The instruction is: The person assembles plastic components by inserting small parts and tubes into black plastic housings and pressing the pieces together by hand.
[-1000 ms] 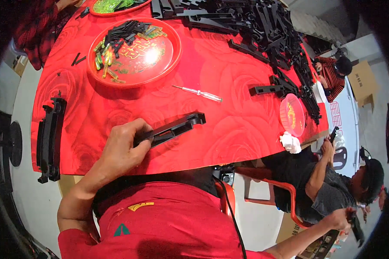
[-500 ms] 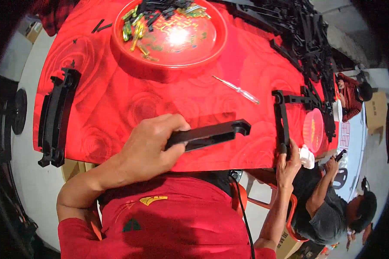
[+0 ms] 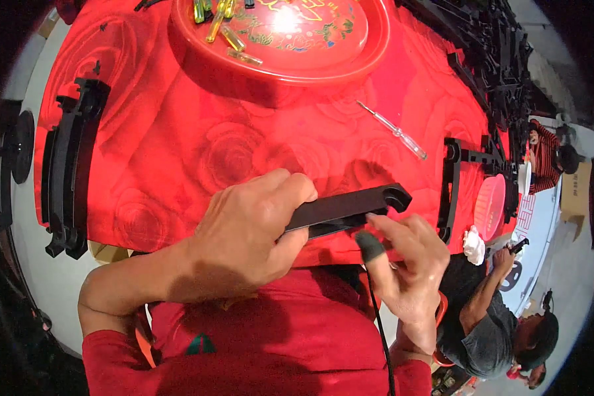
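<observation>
My left hand [image 3: 257, 221] is closed around a long black plastic channel piece [image 3: 346, 206] with a curved hook at its right end. It holds the piece tilted, just above the table's near edge. Beside that hooked end is my right hand [image 3: 412, 270], its index fingertip at the lower edge; whether it touches I cannot tell. The thumb, in a dark cover, stands apart from the index finger, and nothing shows between them. A screwdriver [image 3: 397, 132] with a clear handle lies on the red tablecloth [image 3: 297, 125] beyond.
Several black pieces [image 3: 76, 165] stand together at the left edge. A red tray [image 3: 277, 74] with yellow-green clear pieces sits at the far side. To the right are another black piece [image 3: 449, 188], a pink bowl [image 3: 489, 208], white tissue [image 3: 473, 245], a black parts heap [image 3: 488, 59] and a seated person [image 3: 492, 336].
My right hand has left the black piece at the right and come over to the held piece's hooked end. The left hand and its piece have shifted slightly right; the view has shifted too.
</observation>
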The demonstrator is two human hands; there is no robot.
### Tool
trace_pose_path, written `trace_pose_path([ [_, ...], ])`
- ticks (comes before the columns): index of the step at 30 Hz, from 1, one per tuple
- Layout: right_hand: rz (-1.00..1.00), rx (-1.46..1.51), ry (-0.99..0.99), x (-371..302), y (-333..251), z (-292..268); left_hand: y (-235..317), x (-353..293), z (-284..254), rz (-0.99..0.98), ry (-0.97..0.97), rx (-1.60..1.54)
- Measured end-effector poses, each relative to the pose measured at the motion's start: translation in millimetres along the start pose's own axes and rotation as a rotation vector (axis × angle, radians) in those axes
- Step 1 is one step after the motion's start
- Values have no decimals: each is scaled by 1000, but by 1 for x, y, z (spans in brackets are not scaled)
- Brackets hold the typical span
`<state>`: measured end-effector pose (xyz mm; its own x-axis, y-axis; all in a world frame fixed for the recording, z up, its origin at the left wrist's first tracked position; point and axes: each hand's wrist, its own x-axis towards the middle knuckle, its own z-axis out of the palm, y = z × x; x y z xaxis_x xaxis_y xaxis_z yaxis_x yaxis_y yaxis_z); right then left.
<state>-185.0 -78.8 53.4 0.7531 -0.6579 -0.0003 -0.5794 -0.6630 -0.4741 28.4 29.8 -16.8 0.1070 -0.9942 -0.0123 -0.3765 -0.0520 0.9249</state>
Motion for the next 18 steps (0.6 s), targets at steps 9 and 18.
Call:
trace_pose_path([
  [9, 150, 322, -77, 6, 8, 20, 0, 1, 2, -27, -10, 17],
  [18, 308, 252, -57, 20, 2, 21, 6, 4, 3, -93, -29, 41],
])
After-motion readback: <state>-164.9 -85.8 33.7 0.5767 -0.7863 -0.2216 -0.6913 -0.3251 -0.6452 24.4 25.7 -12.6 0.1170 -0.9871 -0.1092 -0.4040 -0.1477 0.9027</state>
